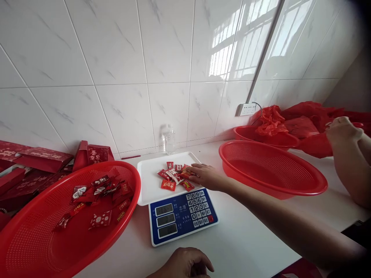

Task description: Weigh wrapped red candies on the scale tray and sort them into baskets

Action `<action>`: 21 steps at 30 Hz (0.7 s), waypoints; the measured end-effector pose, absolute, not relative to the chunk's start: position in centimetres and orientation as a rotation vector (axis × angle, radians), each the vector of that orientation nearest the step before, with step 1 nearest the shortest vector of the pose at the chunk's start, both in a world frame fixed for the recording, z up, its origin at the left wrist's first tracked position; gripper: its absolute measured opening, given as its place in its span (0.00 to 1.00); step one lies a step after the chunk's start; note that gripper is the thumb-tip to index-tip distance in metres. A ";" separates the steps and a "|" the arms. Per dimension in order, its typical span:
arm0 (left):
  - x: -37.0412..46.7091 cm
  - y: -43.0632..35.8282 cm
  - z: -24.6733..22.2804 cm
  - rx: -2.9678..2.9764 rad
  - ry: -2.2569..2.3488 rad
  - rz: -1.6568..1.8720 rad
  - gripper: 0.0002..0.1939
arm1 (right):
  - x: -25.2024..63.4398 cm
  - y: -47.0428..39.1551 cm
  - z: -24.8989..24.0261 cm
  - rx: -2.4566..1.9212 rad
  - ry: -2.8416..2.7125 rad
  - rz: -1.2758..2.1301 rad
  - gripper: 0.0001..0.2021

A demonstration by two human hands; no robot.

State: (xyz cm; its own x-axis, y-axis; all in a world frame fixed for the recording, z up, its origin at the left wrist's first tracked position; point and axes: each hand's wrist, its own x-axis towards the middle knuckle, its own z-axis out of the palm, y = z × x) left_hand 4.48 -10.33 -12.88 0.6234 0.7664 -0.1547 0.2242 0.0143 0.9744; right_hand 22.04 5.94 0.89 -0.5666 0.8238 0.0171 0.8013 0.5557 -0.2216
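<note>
My right hand (207, 176) reaches in from the right, palm down, over the right side of a pile of small red-wrapped snack packets (174, 175). Its fingers are apart and touch the packets; whether one is pinched under them is hard to see. The pile lies on the white tray (147, 185) of a digital scale. In front of it is the scale's blue panel (184, 216) with number keys and three small displays. My left hand (185, 264) rests low at the table's near edge, fingers loosely bent and apart, holding nothing.
A red plastic basket (127, 227) with several red packets stands left. Another red basket (272, 170) stands right, with a further basket (240, 133) and red bags (301, 127) behind. Red gift boxes (43, 158) lie far left. A clear bottle (169, 139) stands by the wall. Another person's arm (348, 158) shows far right.
</note>
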 end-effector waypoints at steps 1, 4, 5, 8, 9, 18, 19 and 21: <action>4.5 -10.3 -12.9 1.541 0.861 0.513 0.19 | 22.0 5.7 1.1 -1.404 -2.657 0.285 0.25; 4.5 -10.3 -13.1 1.545 0.858 0.505 0.22 | 21.7 5.0 1.5 -1.389 -2.653 0.286 0.25; 4.5 -10.3 -13.2 1.545 0.858 0.503 0.23 | 21.6 4.7 1.7 -1.370 -2.662 0.291 0.24; 4.5 -10.2 -13.3 1.551 0.864 0.505 0.25 | 21.2 3.8 1.9 -1.301 -2.698 0.304 0.23; 4.5 -10.2 -13.4 1.554 0.868 0.506 0.25 | 21.0 3.6 1.9 -1.282 -2.708 0.304 0.23; 4.5 -10.2 -13.5 1.568 0.888 0.502 0.26 | 19.6 4.1 1.0 -1.246 -2.648 0.307 0.21; 4.5 -10.2 -13.3 1.576 0.888 0.507 0.26 | 19.5 4.4 0.8 -1.243 -2.619 0.323 0.21; 4.5 -10.4 -13.0 1.592 0.888 0.518 0.24 | 19.6 5.2 0.3 -1.252 -2.531 0.367 0.22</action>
